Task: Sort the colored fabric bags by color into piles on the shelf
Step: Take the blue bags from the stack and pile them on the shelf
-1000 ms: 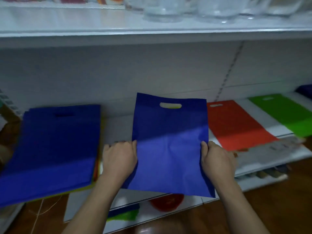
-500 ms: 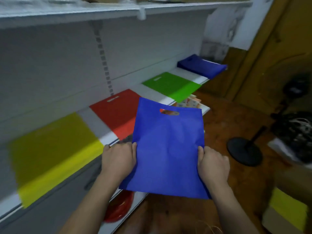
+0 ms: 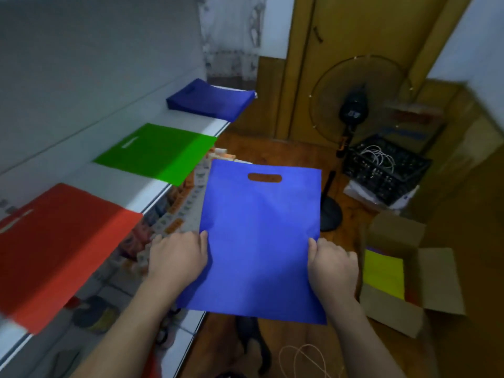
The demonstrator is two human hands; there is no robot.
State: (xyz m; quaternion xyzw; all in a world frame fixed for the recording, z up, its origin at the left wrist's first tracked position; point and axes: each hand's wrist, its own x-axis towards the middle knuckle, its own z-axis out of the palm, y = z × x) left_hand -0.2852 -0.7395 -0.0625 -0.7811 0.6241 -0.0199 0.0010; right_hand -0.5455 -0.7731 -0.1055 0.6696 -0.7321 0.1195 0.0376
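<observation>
A blue fabric bag (image 3: 261, 236) is held flat by both hands, off the front edge of the shelf (image 3: 174, 184). Its left edge is pinched by the left hand (image 3: 178, 259), thumb on top and the other fingers curled beneath; its right edge is gripped in the same way by the right hand (image 3: 334, 267). The handle cut-out lies at the far end, well beyond the fingertips.

Compared with a second ago, the view has been swung to the right while the grip is unchanged: the mixed stack is no longer seen, and the blue pile (image 3: 211, 100) at the far end of the shelf is now brought into sight, well ahead of the fingers and to their left. The green bag (image 3: 158, 154) and the red bag (image 3: 60, 246) lie nearer, left of the left hand. It is judged that the bag is being carried toward the blue pile, with the placing not yet done.
</observation>
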